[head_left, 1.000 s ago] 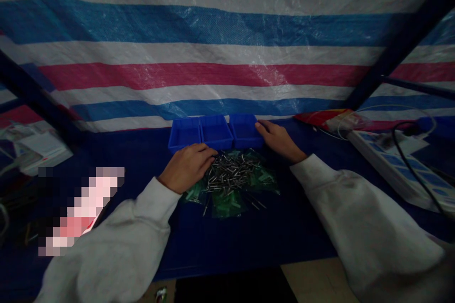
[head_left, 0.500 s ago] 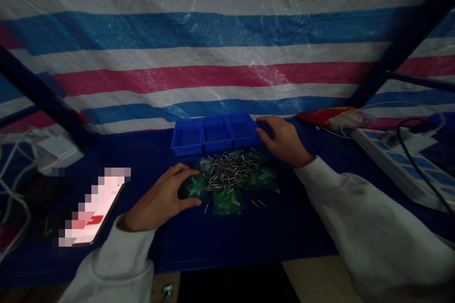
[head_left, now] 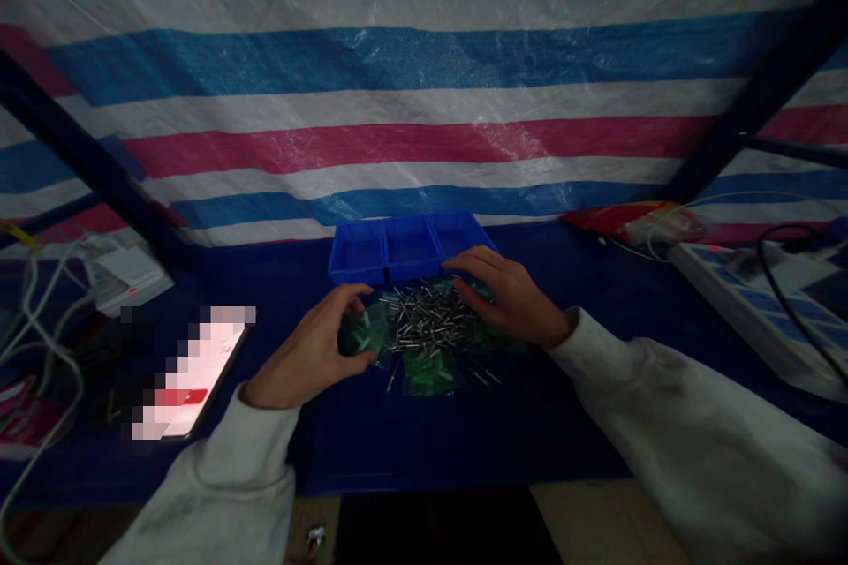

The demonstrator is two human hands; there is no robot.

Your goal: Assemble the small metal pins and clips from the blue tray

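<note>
A heap of thin metal pins (head_left: 430, 318) lies on the blue tabletop, with small greenish clear bags (head_left: 432, 373) of pale pieces around and partly under it. My left hand (head_left: 311, 349) curves open, thumb and fingers apart, around another greenish bag (head_left: 367, 331) at the heap's left side. Over the right edge of the heap is my right hand (head_left: 507, 293), its thumb and fingers apart with nothing visible between them. Whether its fingertips touch the pins is hard to see. Three joined blue bins (head_left: 412, 269) stand just behind the heap.
A lit phone (head_left: 199, 388) lies on the left, with white cables (head_left: 49, 335) beyond it. On the right are a power strip (head_left: 748, 309) and a red packet (head_left: 616, 216). A striped tarp (head_left: 424, 62) hangs behind the blue table (head_left: 424, 450).
My right hand has moved left and nearer, from beside the right bin to over the heap. My left hand stays around the bag at the left. The view has shifted slightly.
</note>
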